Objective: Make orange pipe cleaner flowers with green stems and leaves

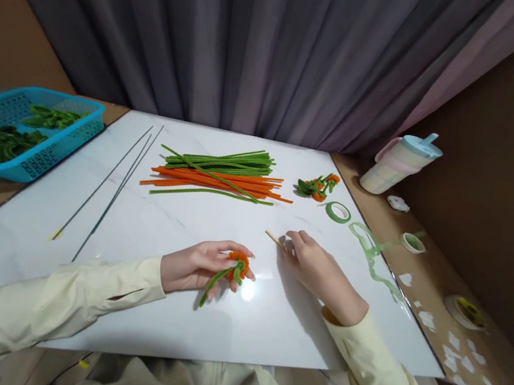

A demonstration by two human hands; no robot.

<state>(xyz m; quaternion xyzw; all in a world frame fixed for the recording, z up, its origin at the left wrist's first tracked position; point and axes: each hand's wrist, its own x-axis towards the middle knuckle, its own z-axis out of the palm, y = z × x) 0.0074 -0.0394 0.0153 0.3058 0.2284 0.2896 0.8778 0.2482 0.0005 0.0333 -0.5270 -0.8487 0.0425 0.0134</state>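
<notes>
My left hand [205, 267] is closed around a small orange flower [241, 262] made of fuzzy pipe cleaner, with a green stem hanging down to its lower left. To the right, my right hand [314, 264] is low over the white board, its fingers bent on a short pale wooden stick [273, 239]; the stick's other end is hidden under the hand. Beyond both hands lie a bundle of green pipe cleaners [222, 162] and a bundle of orange pipe cleaners [219, 181]. Finished-looking orange and green flowers [318, 187] rest at the right back.
A roll of green tape [338, 212] sits near the flowers, beside a loose tape strip [374, 255]. Thin dark wires [123, 180] lie at left, near a blue basket [27, 167] of green pieces. A tumbler [396, 166], another tape roll [465, 312] and paper scraps line the right side.
</notes>
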